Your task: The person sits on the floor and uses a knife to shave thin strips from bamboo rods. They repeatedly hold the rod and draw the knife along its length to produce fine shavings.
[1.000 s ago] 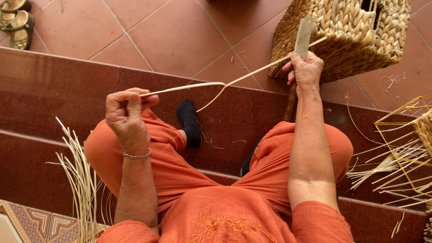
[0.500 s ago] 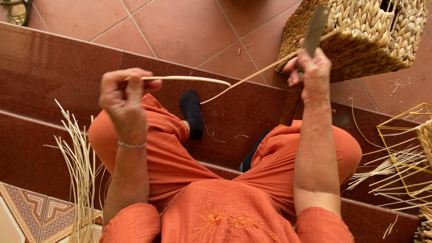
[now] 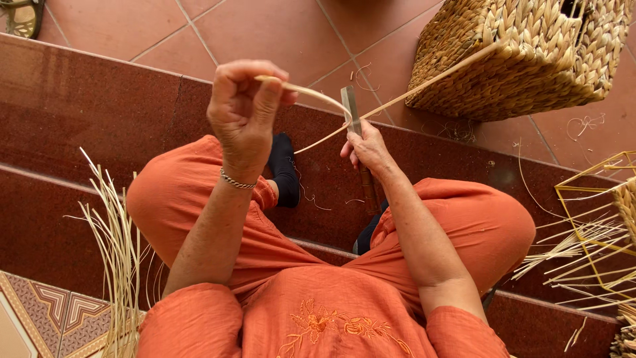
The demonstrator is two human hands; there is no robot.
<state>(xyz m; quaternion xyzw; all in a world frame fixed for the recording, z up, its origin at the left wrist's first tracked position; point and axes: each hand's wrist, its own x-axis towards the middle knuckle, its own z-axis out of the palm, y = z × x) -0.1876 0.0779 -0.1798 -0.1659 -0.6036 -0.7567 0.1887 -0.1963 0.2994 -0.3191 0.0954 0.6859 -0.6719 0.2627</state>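
I sit on dark red steps in orange clothes. My left hand (image 3: 244, 113), with a bracelet on its wrist, is raised and pinches one end of a thin pale cane strip (image 3: 311, 94). The strip bends at a knife blade (image 3: 350, 109) and a second length (image 3: 424, 85) runs up to the right, across the woven basket (image 3: 530, 56). My right hand (image 3: 366, 147) grips the knife by its handle, blade pointing up at the bend of the strip.
A bundle of pale cane strips (image 3: 116, 252) lies on the step at my left. At the right edge stands a yellow wire frame (image 3: 596, 219) with more strips. A sandal (image 3: 25, 16) lies at the top left on the tiled floor. A dark foot (image 3: 283, 166) rests between my knees.
My right hand with the knife has come down and left, away from the basket. My left hand has risen and moved right, so the two hands are closer together.
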